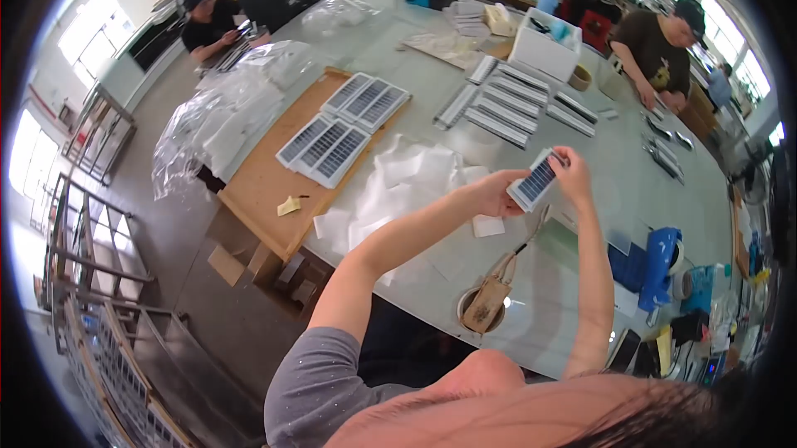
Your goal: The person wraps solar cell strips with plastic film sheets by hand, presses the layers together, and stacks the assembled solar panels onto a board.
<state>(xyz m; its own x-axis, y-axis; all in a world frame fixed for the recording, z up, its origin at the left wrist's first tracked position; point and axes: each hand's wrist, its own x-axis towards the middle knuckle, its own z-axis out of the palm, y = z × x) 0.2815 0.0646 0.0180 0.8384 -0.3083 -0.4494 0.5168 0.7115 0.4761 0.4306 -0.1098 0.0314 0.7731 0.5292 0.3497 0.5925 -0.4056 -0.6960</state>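
Note:
A small solar panel (533, 186), dark blue cells in a pale frame, is held tilted above the glass-topped table. My left hand (501, 192) grips its lower left end, while the fingers of my right hand (571, 172) close on its upper right end. Beneath my hands, a cord runs to a brown tool or block (488, 305) resting over a round container. White foam sheets (407, 182) lie in a loose heap left of my hands. Beyond them are rows of stacked narrow panels (508, 103).
More solar panels (324, 149) lie on a wooden board (249, 199) at left, near clear plastic bags (241, 99). A white foam box (544, 49) stands at the back. Pliers (664, 157) and blue rolls (660, 269) are at right. Two people (664, 53) (212, 24) work across the table.

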